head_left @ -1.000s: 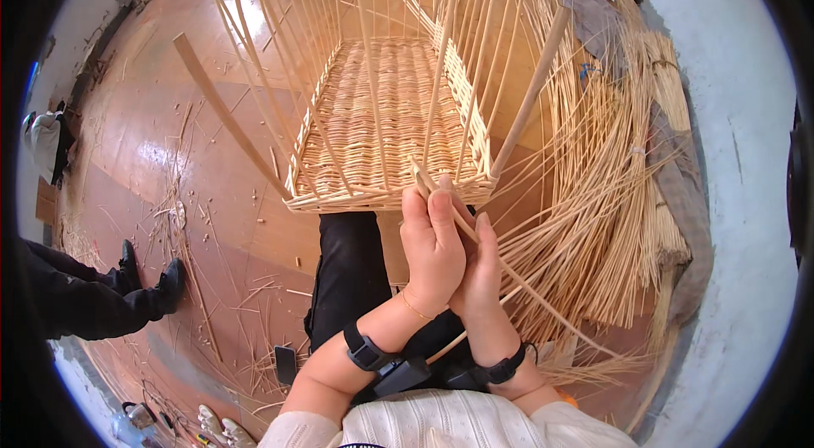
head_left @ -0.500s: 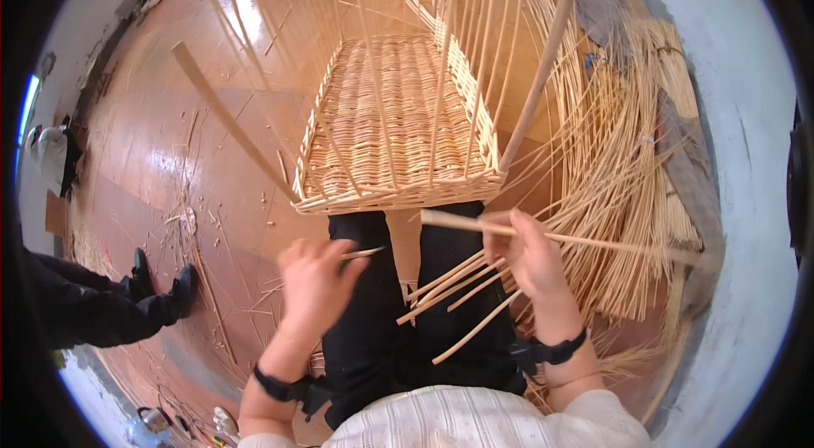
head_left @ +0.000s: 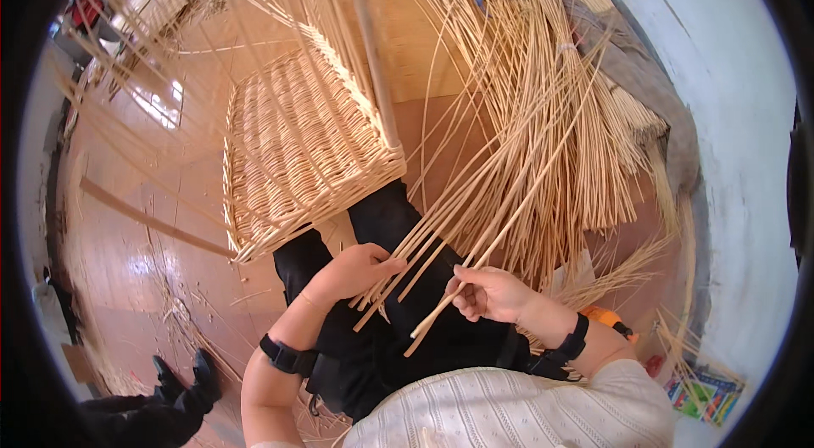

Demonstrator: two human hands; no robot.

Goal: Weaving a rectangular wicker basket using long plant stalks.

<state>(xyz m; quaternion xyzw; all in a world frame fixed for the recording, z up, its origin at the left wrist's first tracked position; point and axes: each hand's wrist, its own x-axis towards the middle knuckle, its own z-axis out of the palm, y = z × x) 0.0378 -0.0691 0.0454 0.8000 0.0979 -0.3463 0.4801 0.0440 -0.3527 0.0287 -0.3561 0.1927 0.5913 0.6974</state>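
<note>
The rods [head_left: 437,313] seem light, and I judge them springy rather than soft: they are slim, and some bend gently without a break. Their skin looks smooth, so they may slide a little in dry fingers, and the thin tips are probably the fragile part; the thick cut end is the surer place to take hold. The right hand [head_left: 485,294] does so, pinching what looks like a pair of rods between thumb and forefinger, a little above their ends, with the other fingers curled. The left hand [head_left: 360,270] is bent over the loose rods [head_left: 449,223] on the lap, thumb touching them; whether it grips any, I cannot tell. All these rods are pale tan, straight near the thick end, and run up to the right, over the heap [head_left: 551,134] on the floor. The basket [head_left: 297,126] is ahead of the person, its near edge by the knees. It is honey-coloured, closely woven in ribbed rows, with a low wall, many thin stakes and a stout post [head_left: 371,50] at the near right corner.
</note>
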